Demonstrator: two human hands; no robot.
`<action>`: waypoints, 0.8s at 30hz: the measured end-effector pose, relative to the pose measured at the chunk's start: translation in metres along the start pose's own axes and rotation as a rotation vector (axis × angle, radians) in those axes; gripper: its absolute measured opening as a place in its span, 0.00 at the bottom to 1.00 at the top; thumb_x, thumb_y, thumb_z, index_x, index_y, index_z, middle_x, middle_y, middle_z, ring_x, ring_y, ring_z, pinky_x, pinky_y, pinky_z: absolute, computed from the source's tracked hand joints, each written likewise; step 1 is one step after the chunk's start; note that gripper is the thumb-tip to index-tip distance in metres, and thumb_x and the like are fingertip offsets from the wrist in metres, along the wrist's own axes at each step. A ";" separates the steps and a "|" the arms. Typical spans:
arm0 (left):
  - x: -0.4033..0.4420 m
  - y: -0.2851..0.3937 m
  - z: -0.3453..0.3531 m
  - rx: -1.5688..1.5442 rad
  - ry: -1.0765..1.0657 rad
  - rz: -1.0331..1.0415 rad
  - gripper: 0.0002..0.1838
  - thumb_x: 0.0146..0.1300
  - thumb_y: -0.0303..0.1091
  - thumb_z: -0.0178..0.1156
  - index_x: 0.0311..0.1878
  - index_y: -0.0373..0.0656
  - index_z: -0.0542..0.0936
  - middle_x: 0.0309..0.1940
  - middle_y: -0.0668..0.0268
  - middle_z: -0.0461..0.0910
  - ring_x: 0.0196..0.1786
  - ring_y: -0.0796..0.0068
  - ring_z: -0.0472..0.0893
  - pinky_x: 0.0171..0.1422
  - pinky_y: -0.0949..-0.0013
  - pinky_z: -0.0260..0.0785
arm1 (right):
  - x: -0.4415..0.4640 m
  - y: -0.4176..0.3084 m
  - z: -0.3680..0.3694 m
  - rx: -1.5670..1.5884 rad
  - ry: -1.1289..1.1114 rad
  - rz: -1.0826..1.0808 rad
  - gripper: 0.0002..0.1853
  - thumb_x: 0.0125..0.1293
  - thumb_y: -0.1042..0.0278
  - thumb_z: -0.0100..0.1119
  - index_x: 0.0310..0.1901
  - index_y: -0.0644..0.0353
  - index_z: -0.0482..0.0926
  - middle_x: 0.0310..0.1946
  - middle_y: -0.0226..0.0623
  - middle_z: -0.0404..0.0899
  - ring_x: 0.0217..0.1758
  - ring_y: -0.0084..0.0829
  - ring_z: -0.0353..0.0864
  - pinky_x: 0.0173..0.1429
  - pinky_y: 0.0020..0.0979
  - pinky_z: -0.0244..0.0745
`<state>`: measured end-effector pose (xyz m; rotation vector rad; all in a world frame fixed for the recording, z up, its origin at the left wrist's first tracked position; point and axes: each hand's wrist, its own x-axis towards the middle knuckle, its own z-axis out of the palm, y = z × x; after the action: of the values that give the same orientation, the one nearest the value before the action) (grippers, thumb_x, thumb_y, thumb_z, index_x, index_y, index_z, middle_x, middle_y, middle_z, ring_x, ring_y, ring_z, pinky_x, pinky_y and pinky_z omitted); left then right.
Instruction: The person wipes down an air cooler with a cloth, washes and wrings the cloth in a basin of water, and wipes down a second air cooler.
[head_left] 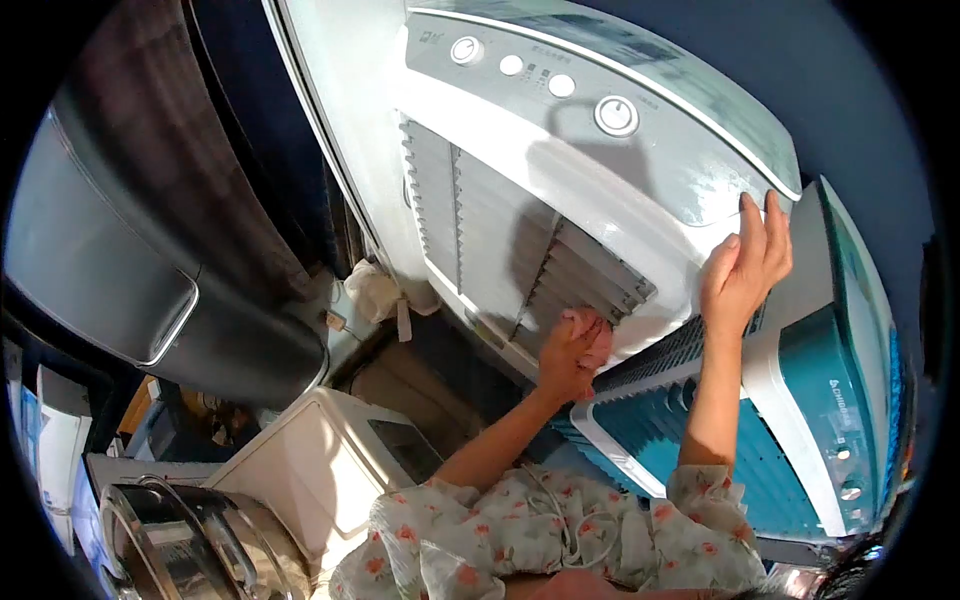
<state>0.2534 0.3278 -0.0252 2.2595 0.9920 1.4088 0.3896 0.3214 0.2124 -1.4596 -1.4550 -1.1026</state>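
A large white and grey air cooler (620,200) with knobs on its top panel and slatted vents on its front fills the upper middle. My left hand (572,358) is closed round a pink cloth (597,345), held against the lower right part of the vent slats. Over on the right, my right hand (745,262) rests on the cooler's corner, with its fingers apart and their tips at the edge of the top panel. Nothing shows in that hand. Shadows fall across the panel and slats.
A teal and white cooler (820,400) stands close at the right. At the left are a dark grey cabinet-like appliance (110,240) and a curtain. A cream box-shaped appliance (310,470) and a steel pot (200,540) are at lower left. A white bag (372,292) lies beyond.
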 end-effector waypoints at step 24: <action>0.090 -0.153 -0.090 0.294 0.341 -0.323 0.18 0.52 0.29 0.53 0.48 0.42 0.77 0.44 0.50 0.74 0.48 0.51 0.76 0.51 0.57 0.69 | 0.000 0.002 0.004 -0.024 0.020 -0.025 0.20 0.61 0.70 0.43 0.55 0.56 0.73 0.62 0.42 0.64 0.66 0.45 0.57 0.68 0.41 0.47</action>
<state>0.1391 0.4900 -0.0099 1.9508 1.6867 1.6137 0.3922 0.3247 0.2111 -1.4464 -1.4538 -1.1508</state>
